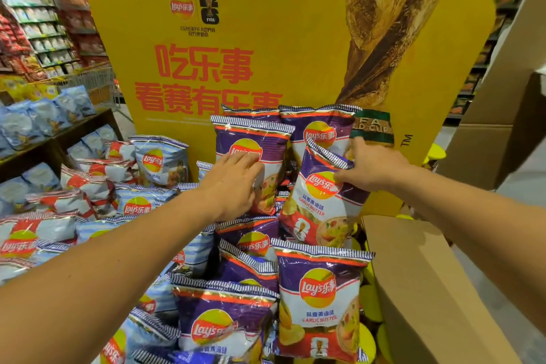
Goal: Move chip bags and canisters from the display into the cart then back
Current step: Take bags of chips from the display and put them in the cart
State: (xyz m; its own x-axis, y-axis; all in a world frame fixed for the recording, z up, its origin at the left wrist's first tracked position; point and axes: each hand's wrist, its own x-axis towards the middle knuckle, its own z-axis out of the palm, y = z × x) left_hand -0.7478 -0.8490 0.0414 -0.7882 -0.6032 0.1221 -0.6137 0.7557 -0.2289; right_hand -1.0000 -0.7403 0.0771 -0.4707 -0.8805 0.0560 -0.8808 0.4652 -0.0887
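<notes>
Both arms reach forward over a store display heaped with chip bags. The right hand [373, 166] grips the top edge of a purple garlic-butter bag [323, 201], its fingers curled round the crimped seal and the thumb pressed on the front; the bag stands tilted at the right side of the pile, in front of the yellow backboard [266, 38]. The left hand [236, 183] lies with straight, spread fingers against the face of a second purple bag [251, 151] that stands upright just to the left, holding nothing. Below them more purple bags [320, 301] lie stacked and overlapping in the near part of the display, some upright, some leaning. To the left the heap turns to blue-and-white bags [161, 159] and red-and-white bags [88, 186], jumbled together. A wooden shelf [85, 124] farther left carries pale blue bags. A brown cardboard box [428, 289] stands beside the display on the right.
</notes>
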